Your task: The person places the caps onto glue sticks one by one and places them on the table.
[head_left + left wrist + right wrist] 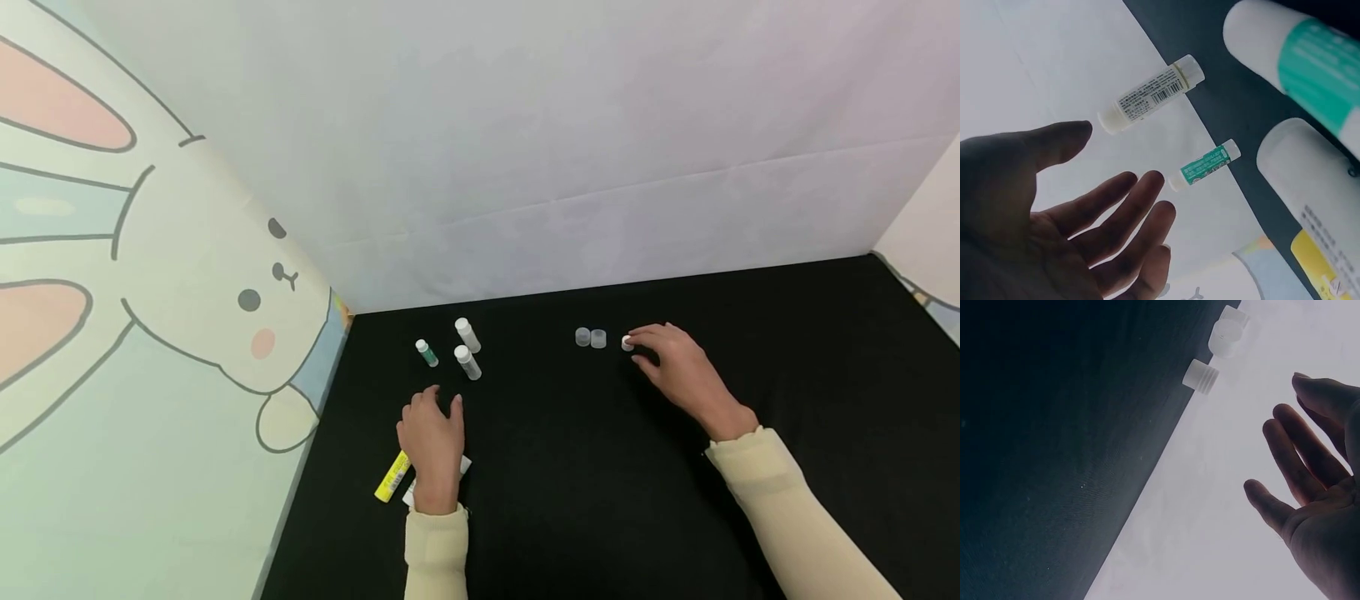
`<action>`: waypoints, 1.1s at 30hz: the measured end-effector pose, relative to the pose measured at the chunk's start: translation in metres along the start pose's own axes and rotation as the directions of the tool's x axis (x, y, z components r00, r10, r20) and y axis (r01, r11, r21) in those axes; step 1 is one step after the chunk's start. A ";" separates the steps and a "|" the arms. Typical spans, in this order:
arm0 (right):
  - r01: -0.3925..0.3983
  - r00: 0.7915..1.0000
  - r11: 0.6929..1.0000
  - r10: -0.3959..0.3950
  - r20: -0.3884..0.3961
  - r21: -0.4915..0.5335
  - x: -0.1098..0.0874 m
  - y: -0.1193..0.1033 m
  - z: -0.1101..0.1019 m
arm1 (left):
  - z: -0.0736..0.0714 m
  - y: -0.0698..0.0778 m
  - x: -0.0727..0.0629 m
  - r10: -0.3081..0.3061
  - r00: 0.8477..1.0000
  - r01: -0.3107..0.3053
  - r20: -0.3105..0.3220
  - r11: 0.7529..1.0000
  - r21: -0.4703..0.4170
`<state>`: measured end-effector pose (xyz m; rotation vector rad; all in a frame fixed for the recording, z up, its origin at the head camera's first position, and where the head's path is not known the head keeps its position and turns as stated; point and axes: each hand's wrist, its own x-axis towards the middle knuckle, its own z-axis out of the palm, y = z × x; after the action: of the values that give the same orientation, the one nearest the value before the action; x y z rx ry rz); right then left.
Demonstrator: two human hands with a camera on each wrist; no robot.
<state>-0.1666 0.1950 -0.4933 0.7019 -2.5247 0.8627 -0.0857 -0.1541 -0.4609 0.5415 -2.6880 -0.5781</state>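
Observation:
My left hand point(431, 437) hovers palm down above lying tubes, its fingers relaxed and holding nothing. A yellow tube point(392, 479) shows beside the wrist, and a white tube point(465, 465) is partly hidden under it. Beyond the fingertips stand a small green-labelled tube point(427, 353) and two larger white-capped tubes, a nearer one point(468, 363) and a farther one point(468, 335). They resemble glue sticks. My right hand point(678, 367), fingers spread, is at a small white cap point(627, 342); the right wrist view shows a gap between the fingers and the ridged cap point(1200, 376).
Two translucent caps, one on the left point(582, 337) and one on the right point(598, 338), stand side by side left of the right hand. A black cloth point(555, 467) covers the table. A pale wall point(600, 167) rises behind it, with a rabbit-printed panel point(187, 333) at left.

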 end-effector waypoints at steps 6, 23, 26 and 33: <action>-0.020 1.000 1.000 0.020 0.011 0.008 0.002 0.002 0.000 | 0.005 0.000 0.006 -0.004 1.000 0.004 0.010 1.000 -0.024; -0.023 0.999 1.000 0.023 0.044 0.005 0.017 0.007 0.008 | 0.023 0.011 0.026 -0.049 0.998 0.054 0.047 0.993 -0.102; -0.035 0.997 0.999 0.034 0.063 0.015 0.020 0.007 0.010 | 0.026 0.014 0.028 -0.052 0.997 0.057 0.050 0.993 -0.103; -0.059 0.994 0.998 0.056 0.098 0.031 0.028 0.006 0.015 | 0.033 0.019 0.032 -0.074 0.997 0.077 0.030 0.991 -0.110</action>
<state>-0.1952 0.1800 -0.4929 0.7012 -2.6342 0.9130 -0.1325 -0.1414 -0.4728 0.6107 -2.6496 -0.7553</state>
